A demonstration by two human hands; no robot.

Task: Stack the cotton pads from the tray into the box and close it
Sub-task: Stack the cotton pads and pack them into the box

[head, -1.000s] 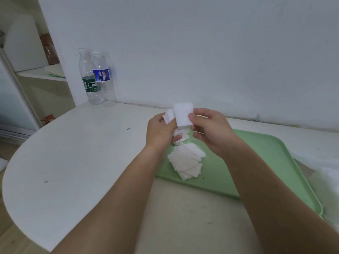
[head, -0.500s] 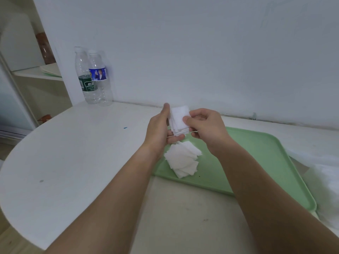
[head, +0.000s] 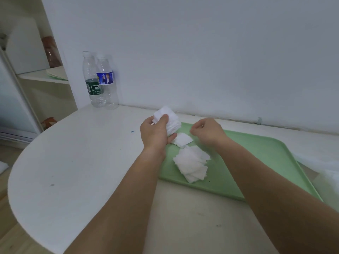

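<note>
A stack of white cotton pads [head: 169,120] is gripped above the green tray [head: 256,162], where loose pads [head: 191,164] lie heaped.

Bare forearms [head: 256,173]; bare hands [head: 156,132]
</note>
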